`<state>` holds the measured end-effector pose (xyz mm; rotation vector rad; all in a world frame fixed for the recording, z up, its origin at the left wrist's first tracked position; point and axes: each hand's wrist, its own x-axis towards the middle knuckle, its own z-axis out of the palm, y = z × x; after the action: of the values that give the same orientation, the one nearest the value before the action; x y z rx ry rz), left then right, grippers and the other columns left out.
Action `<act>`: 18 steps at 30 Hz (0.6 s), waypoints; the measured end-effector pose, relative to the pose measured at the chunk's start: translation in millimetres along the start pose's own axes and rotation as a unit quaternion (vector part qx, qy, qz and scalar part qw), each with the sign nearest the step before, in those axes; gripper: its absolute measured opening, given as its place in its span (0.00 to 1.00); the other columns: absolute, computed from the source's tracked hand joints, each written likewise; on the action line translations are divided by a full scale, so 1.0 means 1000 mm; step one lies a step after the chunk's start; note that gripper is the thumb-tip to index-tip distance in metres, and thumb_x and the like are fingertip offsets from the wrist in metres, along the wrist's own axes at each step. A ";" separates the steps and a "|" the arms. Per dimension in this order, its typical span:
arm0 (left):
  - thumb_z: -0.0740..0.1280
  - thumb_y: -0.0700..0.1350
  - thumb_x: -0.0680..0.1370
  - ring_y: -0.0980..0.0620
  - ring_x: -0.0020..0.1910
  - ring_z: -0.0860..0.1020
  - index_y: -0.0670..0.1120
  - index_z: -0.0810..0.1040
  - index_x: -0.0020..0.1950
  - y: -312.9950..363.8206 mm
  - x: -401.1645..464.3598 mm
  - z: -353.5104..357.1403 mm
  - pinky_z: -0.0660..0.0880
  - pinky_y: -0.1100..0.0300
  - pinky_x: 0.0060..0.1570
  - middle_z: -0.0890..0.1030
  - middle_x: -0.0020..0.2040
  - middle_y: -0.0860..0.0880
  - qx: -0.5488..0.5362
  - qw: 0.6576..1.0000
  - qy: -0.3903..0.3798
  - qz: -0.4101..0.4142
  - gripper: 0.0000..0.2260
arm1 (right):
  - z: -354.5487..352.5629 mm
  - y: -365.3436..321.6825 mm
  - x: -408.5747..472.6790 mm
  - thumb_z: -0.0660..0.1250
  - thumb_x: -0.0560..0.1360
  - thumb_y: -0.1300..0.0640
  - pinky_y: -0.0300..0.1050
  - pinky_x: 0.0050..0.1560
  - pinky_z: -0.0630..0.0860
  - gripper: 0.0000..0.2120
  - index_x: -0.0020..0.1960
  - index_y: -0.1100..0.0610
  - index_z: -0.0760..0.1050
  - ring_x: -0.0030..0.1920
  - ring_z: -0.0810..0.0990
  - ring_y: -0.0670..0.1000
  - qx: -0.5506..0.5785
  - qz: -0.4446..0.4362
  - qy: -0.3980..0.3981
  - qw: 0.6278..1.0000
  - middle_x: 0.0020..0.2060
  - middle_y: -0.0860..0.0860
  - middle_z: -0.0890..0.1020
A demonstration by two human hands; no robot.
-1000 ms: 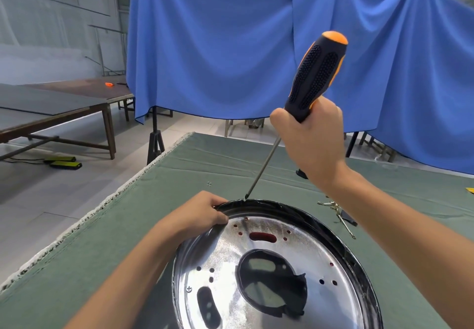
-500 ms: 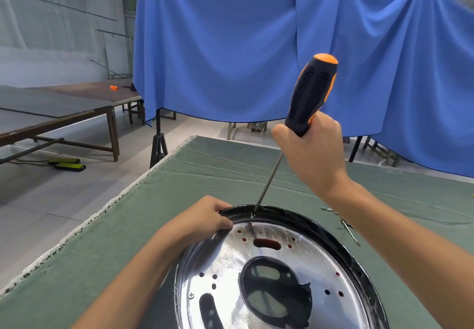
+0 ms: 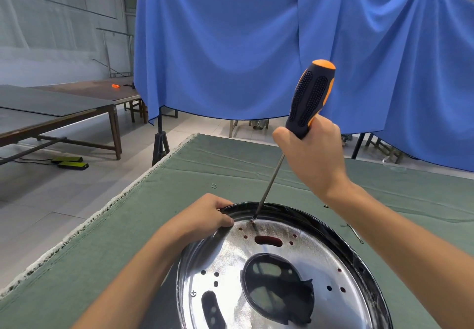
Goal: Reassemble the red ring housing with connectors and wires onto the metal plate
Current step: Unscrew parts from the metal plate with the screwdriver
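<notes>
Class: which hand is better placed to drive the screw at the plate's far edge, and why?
Right. The right hand grips the screwdriver, tip on the plate; the left hand holds the rim.

Bright, even daylight fills the room; shadows are soft. Just below the left hand's fingers (image 3: 225, 222) the metal plate (image 3: 279, 254) gleams with mirror glare. Wide-angle distortion bends the edges.

blue drape (image 3: 230, 46), green tablecloth (image 3: 128, 226), side tables (image 3: 51, 108)
</notes>
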<state>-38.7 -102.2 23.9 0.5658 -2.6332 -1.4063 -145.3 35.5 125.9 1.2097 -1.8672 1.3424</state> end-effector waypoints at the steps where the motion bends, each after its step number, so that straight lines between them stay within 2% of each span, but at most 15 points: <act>1: 0.65 0.36 0.76 0.53 0.32 0.72 0.47 0.78 0.36 0.000 0.000 0.000 0.68 0.61 0.39 0.75 0.32 0.49 -0.001 1.000 -0.001 0.000 0.10 | 0.001 0.001 0.000 0.60 0.62 0.58 0.36 0.25 0.58 0.17 0.27 0.49 0.51 0.25 0.59 0.47 0.001 -0.001 0.000 1.000 0.20 0.46 0.62; 10: 0.65 0.37 0.77 0.53 0.33 0.73 0.47 0.80 0.37 -0.001 0.000 0.000 0.70 0.60 0.41 0.76 0.32 0.49 -0.012 1.000 -0.004 -0.002 0.10 | 0.005 0.003 -0.001 0.60 0.62 0.57 0.36 0.25 0.58 0.17 0.27 0.50 0.50 0.25 0.58 0.47 -0.006 -0.008 -0.004 1.000 0.20 0.46 0.62; 14: 0.65 0.36 0.76 0.51 0.34 0.73 0.41 0.81 0.42 -0.001 0.000 0.000 0.69 0.60 0.41 0.76 0.33 0.48 -0.011 1.000 -0.004 0.000 0.06 | 0.008 0.000 -0.001 0.60 0.63 0.57 0.37 0.25 0.58 0.17 0.28 0.49 0.50 0.25 0.59 0.47 -0.005 -0.006 -0.015 1.000 0.20 0.45 0.63; 18: 0.65 0.36 0.76 0.52 0.32 0.72 0.47 0.78 0.35 -0.001 0.001 0.000 0.68 0.61 0.39 0.75 0.32 0.49 -0.008 1.000 0.000 0.004 0.11 | 0.009 -0.004 0.002 0.62 0.65 0.57 0.36 0.24 0.57 0.18 0.28 0.50 0.52 0.25 0.58 0.47 -0.002 0.018 -0.054 0.998 0.19 0.46 0.62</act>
<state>-39.3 -103.1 22.4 0.5527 -2.6199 -1.4237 -141.7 26.0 125.8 1.2756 -1.9742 1.3136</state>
